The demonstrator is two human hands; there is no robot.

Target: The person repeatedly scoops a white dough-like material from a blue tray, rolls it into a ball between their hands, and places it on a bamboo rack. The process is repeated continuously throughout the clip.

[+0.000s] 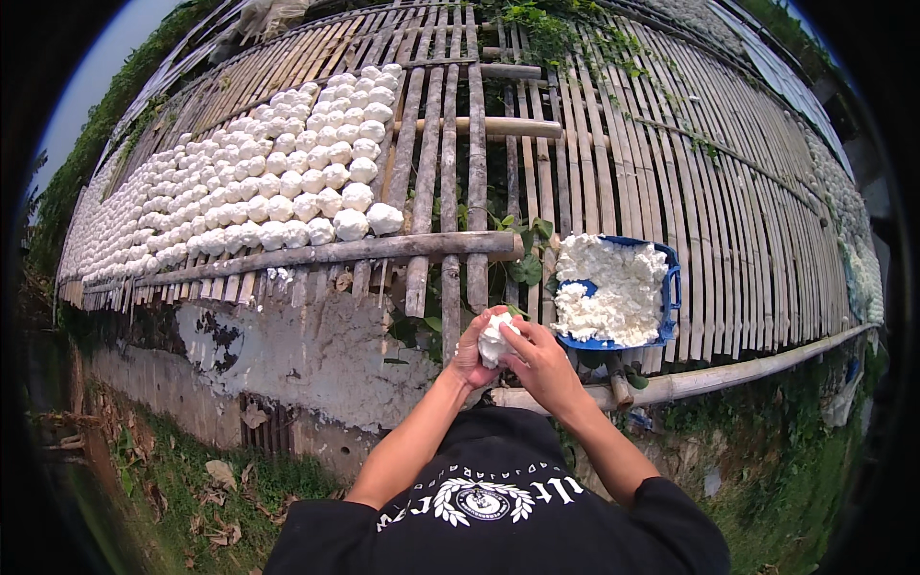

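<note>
Between my two hands is a lump of white, dough-like material (494,342), held in front of my chest. My left hand (467,358) cups it from the left side. My right hand (542,364) presses its fingers on it from the right. Just beyond my right hand, a blue plastic tray (673,292) rests on the bamboo slats, filled with crumbly white material (623,287) of the same look. A bare blue patch shows at its left. Rows of rounded white lumps (287,182) lie close together on the rack to the left.
A slatted bamboo rack (709,192) spreads ahead, with gaps between slats. A thick bamboo pole (383,247) edges the left section; another pole (747,372) runs along the right front. Green vines (537,24) grow through. A rough concrete wall (297,355) stands below the left section.
</note>
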